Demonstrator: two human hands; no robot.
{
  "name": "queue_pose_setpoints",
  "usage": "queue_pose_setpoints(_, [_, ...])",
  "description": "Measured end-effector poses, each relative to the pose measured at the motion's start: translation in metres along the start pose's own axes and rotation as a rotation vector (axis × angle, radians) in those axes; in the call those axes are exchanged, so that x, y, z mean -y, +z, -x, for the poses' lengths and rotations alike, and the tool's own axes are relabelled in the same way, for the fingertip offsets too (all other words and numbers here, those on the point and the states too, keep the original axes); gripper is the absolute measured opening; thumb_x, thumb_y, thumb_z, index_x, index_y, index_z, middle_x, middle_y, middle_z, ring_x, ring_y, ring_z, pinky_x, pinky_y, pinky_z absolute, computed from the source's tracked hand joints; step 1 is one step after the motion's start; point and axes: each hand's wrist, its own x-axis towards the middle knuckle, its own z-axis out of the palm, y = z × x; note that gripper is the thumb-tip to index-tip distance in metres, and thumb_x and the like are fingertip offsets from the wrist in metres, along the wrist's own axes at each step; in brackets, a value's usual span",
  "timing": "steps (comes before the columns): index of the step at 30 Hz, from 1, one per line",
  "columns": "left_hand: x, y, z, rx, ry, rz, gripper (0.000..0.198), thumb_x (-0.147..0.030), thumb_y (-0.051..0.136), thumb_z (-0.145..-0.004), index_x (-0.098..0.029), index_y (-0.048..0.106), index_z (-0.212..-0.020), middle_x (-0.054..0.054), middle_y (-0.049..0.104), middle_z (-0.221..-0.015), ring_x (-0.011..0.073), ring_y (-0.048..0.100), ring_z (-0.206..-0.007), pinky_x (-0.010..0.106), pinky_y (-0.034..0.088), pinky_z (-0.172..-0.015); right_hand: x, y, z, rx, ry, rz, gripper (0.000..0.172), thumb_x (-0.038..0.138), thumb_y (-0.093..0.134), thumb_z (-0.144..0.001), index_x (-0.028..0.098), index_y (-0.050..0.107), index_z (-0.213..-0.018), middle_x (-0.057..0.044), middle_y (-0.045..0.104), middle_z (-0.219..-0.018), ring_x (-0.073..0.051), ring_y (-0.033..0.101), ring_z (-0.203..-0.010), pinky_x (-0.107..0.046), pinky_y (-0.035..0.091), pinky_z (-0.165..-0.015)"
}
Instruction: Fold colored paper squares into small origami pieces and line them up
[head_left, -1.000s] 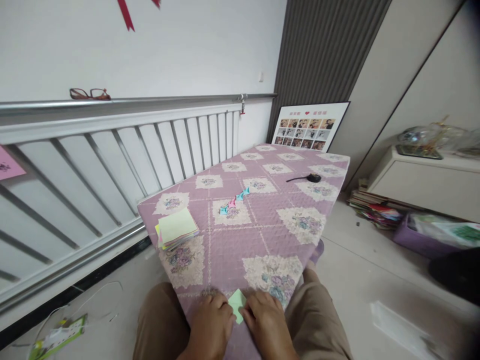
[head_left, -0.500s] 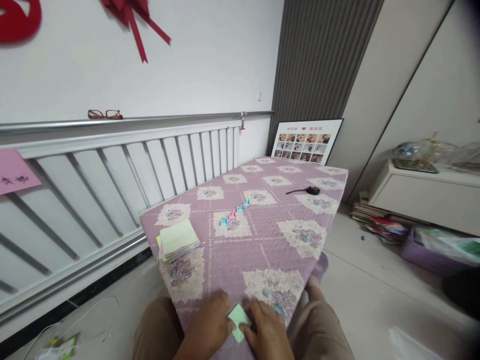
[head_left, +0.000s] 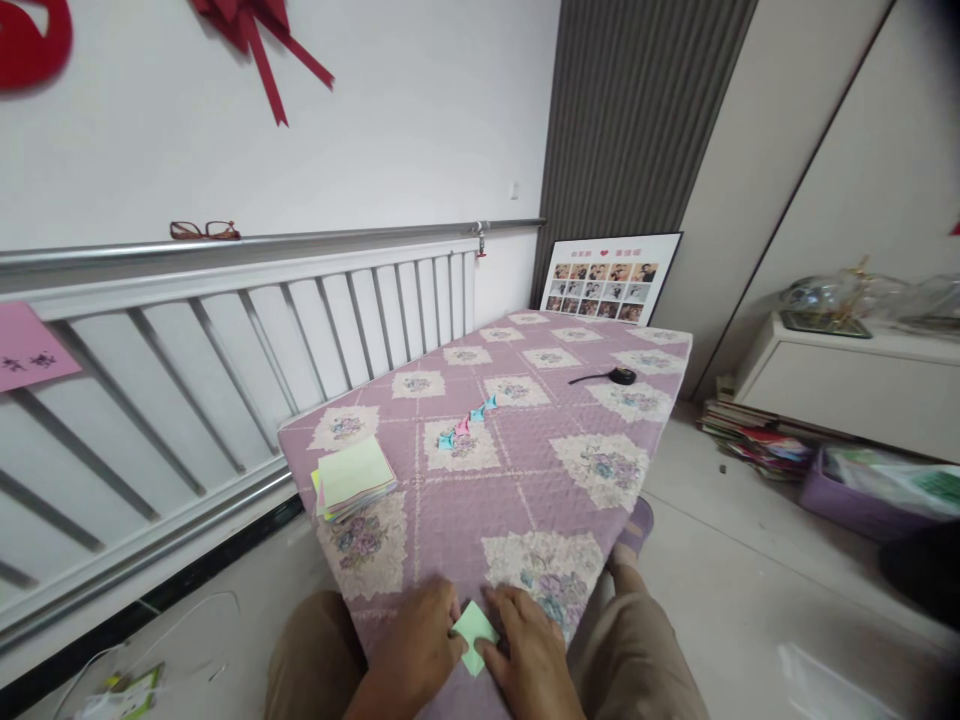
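- Left hand (head_left: 415, 645) and right hand (head_left: 529, 652) sit at the near edge of the table (head_left: 450, 520). The fingers of both are curled in, pinching a small green paper piece (head_left: 472, 637) between them.
- The green paper piece lies on the cloth at the near table edge, left hand on its left side, right hand on its right. It shows a fold; no print on it.
- Knees in tan trousers (head_left: 645, 670) flank the near table corner.
- Surface: quilted purple cloth with cream floral squares.
- Near left on the cloth: stack of coloured paper squares (head_left: 352, 476), pale yellow sheet on top, blank.
- Mid-table: a short row of small folded paper pieces (head_left: 468, 424), blue and pink.
- Far right on the cloth: black round object with a thin tail (head_left: 619, 376); cannot tell what it is.
- Far end: photo board (head_left: 609, 278) leaning on a dark ribbed panel (head_left: 637, 130). Its header has a red heart; lettering too small to read.
- Left: white slatted railing (head_left: 225, 340) bearing a pink sheet (head_left: 30, 345) with dark marks, unreadable. Glasses (head_left: 204, 230) rest on its top rail.
- Wall above: red ribbon bow (head_left: 255, 40).
- Right: pale floor, magazine pile (head_left: 750, 432), low cream cabinet (head_left: 847, 385).
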Motion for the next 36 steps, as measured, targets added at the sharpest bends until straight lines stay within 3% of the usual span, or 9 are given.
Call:
queue_pose_setpoints(4, [0.002,0.0,-0.001,0.046,0.028,0.006,0.026,-0.012,0.056,-0.068,-0.021,0.052,-0.093,-0.001,0.06,-0.086,0.0152,0.054,-0.079,0.025,0.033,-0.065,0.005,-0.004,0.0,-0.001,-0.005,0.006,0.052,0.015,0.063,-0.07,0.024,0.059,-0.121,-0.009,0.062,-0.118,-0.028,0.057,-0.11,-0.04,0.044,-0.089])
queue_pose_setpoints(8, [0.003,-0.004,-0.002,0.08,0.071,0.007,0.009,-0.014,0.055,-0.069,-0.02,0.054,-0.077,-0.001,0.059,-0.082,0.0153,0.052,-0.076,0.025,0.031,-0.063,0.01,-0.009,0.001,0.053,0.023,-0.011,0.05,0.017,0.061,-0.073,0.024,0.058,-0.122,-0.009,0.06,-0.122,-0.028,0.055,-0.113,-0.042,0.04,-0.091])
queue_pose_setpoints(13, [0.007,-0.005,-0.002,0.08,0.091,0.051,0.007,-0.014,0.052,-0.071,-0.019,0.055,-0.075,-0.002,0.059,-0.078,0.0138,0.051,-0.072,0.025,0.03,-0.061,0.011,-0.015,-0.004,0.108,0.016,-0.085,0.047,0.019,0.06,-0.074,0.027,0.058,-0.12,-0.007,0.059,-0.125,-0.027,0.051,-0.117,-0.042,0.036,-0.093])
queue_pose_setpoints(18, [0.013,-0.001,-0.002,0.067,0.099,0.104,0.006,-0.015,0.052,-0.072,-0.017,0.056,-0.076,-0.003,0.058,-0.075,0.0129,0.052,-0.069,0.023,0.031,-0.059,0.009,-0.018,-0.014,0.16,-0.116,-0.185,0.019,0.02,0.061,-0.075,0.027,0.067,-0.092,0.0,0.069,-0.09,-0.021,0.061,-0.09,-0.035,0.038,-0.081])
queue_pose_setpoints(21, [0.011,-0.001,0.001,0.038,0.114,0.12,0.007,-0.014,0.05,-0.074,-0.017,0.056,-0.077,-0.003,0.058,-0.072,0.0123,0.051,-0.066,0.022,0.033,-0.057,0.008,-0.02,-0.019,0.178,-0.188,-0.202,0.009,0.018,0.06,-0.077,0.023,0.063,-0.071,0.004,0.065,-0.069,-0.016,0.06,-0.072,-0.03,0.038,-0.073])
queue_pose_setpoints(25, [0.0,-0.006,0.009,-0.07,0.157,0.096,0.011,-0.01,0.05,-0.076,-0.017,0.056,-0.081,0.0,0.059,-0.082,0.0149,0.052,-0.078,0.026,0.036,-0.069,0.009,-0.024,-0.021,0.119,-0.238,-0.191,0.009,0.016,0.058,-0.079,0.021,0.058,-0.072,0.002,0.062,-0.072,-0.015,0.056,-0.073,-0.029,0.038,-0.073])
queue_pose_setpoints(28, [-0.007,-0.009,0.013,-0.179,0.263,-0.065,0.015,-0.007,0.048,-0.08,-0.018,0.057,-0.085,0.002,0.059,-0.091,0.0183,0.05,-0.09,0.03,0.035,-0.08,0.009,-0.026,-0.021,0.019,-0.305,-0.118,0.013,0.008,0.054,-0.078,0.021,0.057,-0.079,-0.001,0.062,-0.082,-0.018,0.054,-0.083,-0.033,0.035,-0.082])
queue_pose_setpoints(31, [-0.006,-0.003,0.015,-0.245,0.36,-0.339,0.015,-0.011,0.046,-0.087,-0.019,0.058,-0.085,0.004,0.059,-0.091,0.0206,0.049,-0.089,0.034,0.035,-0.079,0.007,-0.021,-0.018,-0.057,-0.378,-0.031,0.018,0.003,0.052,-0.078,0.02,0.057,-0.079,-0.001,0.061,-0.083,-0.018,0.051,-0.082,-0.036,0.032,-0.086])
queue_pose_setpoints(36, [0.002,0.015,0.017,-0.209,0.352,-0.501,0.018,-0.018,0.045,-0.093,-0.02,0.061,-0.086,0.004,0.061,-0.09,0.0214,0.05,-0.086,0.037,0.035,-0.077,0.0,-0.01,-0.01,-0.037,-0.402,0.102,0.018,0.004,0.052,-0.08,0.021,0.058,-0.078,-0.001,0.059,-0.081,-0.018,0.05,-0.08,-0.034,0.034,-0.085])
